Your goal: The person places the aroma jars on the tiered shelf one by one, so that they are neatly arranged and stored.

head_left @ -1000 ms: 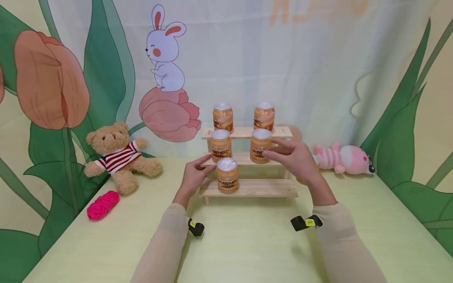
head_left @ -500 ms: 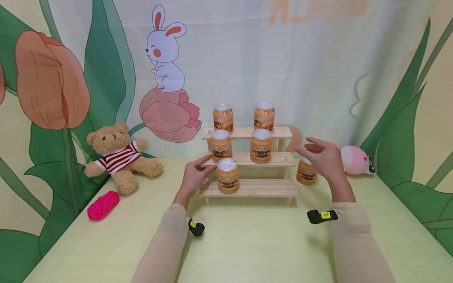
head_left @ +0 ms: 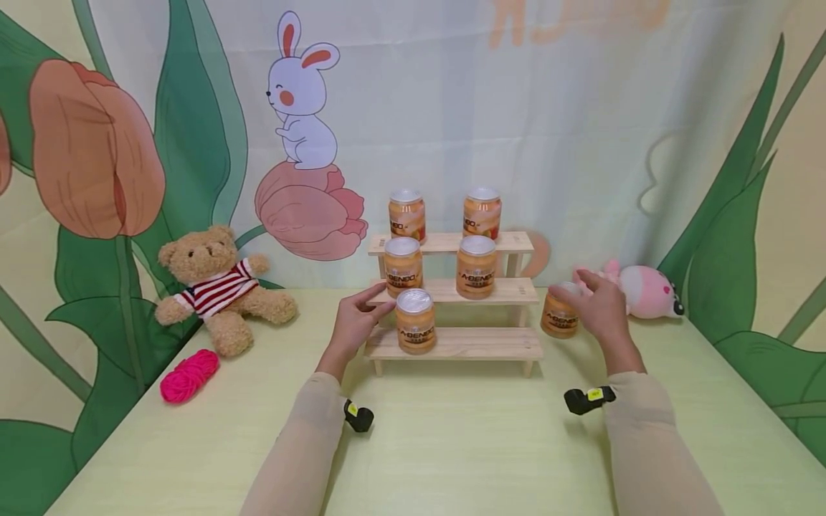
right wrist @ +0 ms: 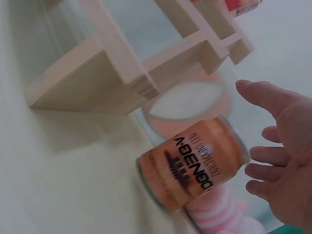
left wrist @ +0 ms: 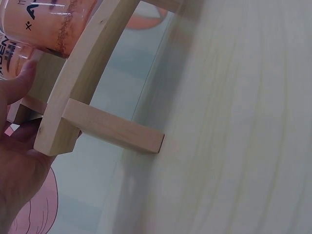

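Note:
A three-step wooden shelf (head_left: 464, 344) stands mid-table with orange jars with silver lids on it: two on top, two on the middle step, one jar (head_left: 415, 321) on the bottom step. My left hand (head_left: 361, 304) grips the shelf's left end; its thumb (left wrist: 20, 80) lies against the side piece (left wrist: 73, 83). Another orange jar (head_left: 556, 315) stands on the table just right of the shelf. My right hand (head_left: 584, 294) is beside it with spread fingers (right wrist: 273, 161), a small gap left to the jar (right wrist: 195, 168).
A teddy bear (head_left: 216, 283) in a striped shirt sits at the back left, with a pink ball of yarn (head_left: 189, 373) in front of it. A pink plush toy (head_left: 645, 290) lies at the back right, behind my right hand. A printed backdrop closes the table's (head_left: 452, 444) far edge.
My right hand left the right jar on the middle step, moved right and came down beside the jar on the table. The left hand stayed on the shelf's end.

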Motion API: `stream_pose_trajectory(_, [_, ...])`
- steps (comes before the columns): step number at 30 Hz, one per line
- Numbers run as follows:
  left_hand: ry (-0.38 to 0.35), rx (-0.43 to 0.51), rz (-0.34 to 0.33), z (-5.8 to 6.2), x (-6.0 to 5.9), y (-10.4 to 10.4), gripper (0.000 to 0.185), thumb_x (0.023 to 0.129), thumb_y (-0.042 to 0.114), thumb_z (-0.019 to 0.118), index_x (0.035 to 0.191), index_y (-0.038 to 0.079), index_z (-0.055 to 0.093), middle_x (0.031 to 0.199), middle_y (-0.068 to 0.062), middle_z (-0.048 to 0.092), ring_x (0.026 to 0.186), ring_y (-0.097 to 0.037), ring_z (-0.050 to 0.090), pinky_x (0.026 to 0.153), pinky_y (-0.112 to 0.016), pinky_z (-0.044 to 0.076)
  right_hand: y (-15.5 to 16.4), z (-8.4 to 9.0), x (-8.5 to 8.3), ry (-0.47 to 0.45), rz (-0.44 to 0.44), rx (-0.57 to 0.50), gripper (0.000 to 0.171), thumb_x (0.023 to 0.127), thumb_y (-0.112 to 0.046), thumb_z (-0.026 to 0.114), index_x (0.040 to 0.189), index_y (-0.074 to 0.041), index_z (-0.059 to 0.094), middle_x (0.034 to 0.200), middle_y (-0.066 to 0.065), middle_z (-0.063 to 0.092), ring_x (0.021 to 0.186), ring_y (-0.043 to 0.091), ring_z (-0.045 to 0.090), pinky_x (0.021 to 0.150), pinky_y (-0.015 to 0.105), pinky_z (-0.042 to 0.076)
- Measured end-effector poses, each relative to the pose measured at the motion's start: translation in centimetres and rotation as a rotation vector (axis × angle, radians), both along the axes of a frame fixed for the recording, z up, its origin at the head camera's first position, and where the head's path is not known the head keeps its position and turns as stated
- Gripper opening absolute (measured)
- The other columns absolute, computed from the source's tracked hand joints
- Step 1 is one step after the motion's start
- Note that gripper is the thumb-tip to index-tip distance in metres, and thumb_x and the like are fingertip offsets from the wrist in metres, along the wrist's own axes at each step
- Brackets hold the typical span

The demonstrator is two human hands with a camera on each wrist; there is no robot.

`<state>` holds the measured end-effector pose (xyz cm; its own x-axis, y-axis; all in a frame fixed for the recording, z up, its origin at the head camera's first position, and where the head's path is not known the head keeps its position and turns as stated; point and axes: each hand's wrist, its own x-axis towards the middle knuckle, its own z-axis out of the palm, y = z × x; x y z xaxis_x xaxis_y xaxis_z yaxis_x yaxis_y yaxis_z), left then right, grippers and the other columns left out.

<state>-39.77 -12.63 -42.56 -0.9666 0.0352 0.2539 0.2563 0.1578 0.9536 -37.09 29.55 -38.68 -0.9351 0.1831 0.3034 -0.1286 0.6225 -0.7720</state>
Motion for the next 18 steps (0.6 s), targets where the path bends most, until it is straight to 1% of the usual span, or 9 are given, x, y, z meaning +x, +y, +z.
stream_pose_trajectory(4, [-0.003, 0.008, -0.003, 0.0, 0.0, 0.0, 0.049, 0.092, 0.017, 0.075, 0.139, 0.016, 0.062, 0.132, -0.007, 0.064, 0.105, -0.023, 0.068, 0.091, -0.036, 0.054, 0.1, -1.1, -0.3, -0.001, 0.030, -0.013, 0.087, 0.089, -0.045, 0.074, 0.151, 0.005, 0.038, 0.150, 0.028, 0.040, 0.134, 0.046, 0.042, 0.106, 0.059, 0.039])
stream_pose_trajectory(8, [-0.005, 0.013, -0.010, -0.1, -0.1, 0.0, 0.049, 0.092, 0.018, 0.075, 0.139, 0.016, 0.062, 0.131, -0.009, 0.064, 0.106, -0.023, 0.068, 0.094, -0.037, 0.053, 0.0, -2.0, -0.5, 0.020, 0.056, -0.045, 0.084, 0.089, -0.039, 0.077, 0.148, 0.007, 0.040, 0.140, 0.032, 0.050, 0.123, 0.043, 0.051, 0.099, 0.056, 0.045])
stream_pose_trajectory(11, [-0.004, 0.016, -0.010, -0.1, -0.1, -0.1, 0.050, 0.091, 0.019, 0.076, 0.139, 0.016, 0.062, 0.131, -0.009, 0.065, 0.105, -0.023, 0.068, 0.093, -0.037, 0.054, 0.0, -2.9, -0.8, 0.038, 0.068, -0.088, 0.083, 0.088, -0.034, 0.078, 0.149, 0.007, 0.039, 0.133, 0.032, 0.053, 0.117, 0.041, 0.053, 0.097, 0.053, 0.045])
stream_pose_trajectory(14, [-0.008, 0.014, -0.007, -0.1, -0.1, -0.1, 0.051, 0.090, 0.021, 0.077, 0.139, 0.016, 0.062, 0.130, -0.010, 0.065, 0.105, -0.023, 0.068, 0.090, -0.034, 0.054, 0.1, -3.9, -1.2, 0.036, 0.066, -0.135, 0.091, 0.088, -0.035, 0.078, 0.153, 0.007, 0.030, 0.136, 0.032, 0.050, 0.120, 0.040, 0.050, 0.100, 0.052, 0.042])
stream_pose_trajectory(18, [-0.006, 0.010, 0.001, -0.1, -0.1, -0.1, 0.050, 0.091, 0.020, 0.077, 0.138, 0.017, 0.062, 0.125, -0.010, 0.068, 0.104, -0.023, 0.068, 0.089, -0.034, 0.054, 0.3, -5.2, -1.7, 0.029, 0.067, -0.191, 0.083, 0.089, -0.039, 0.077, 0.148, 0.005, 0.040, 0.136, 0.026, 0.053, 0.119, 0.033, 0.051, 0.095, 0.036, 0.046])
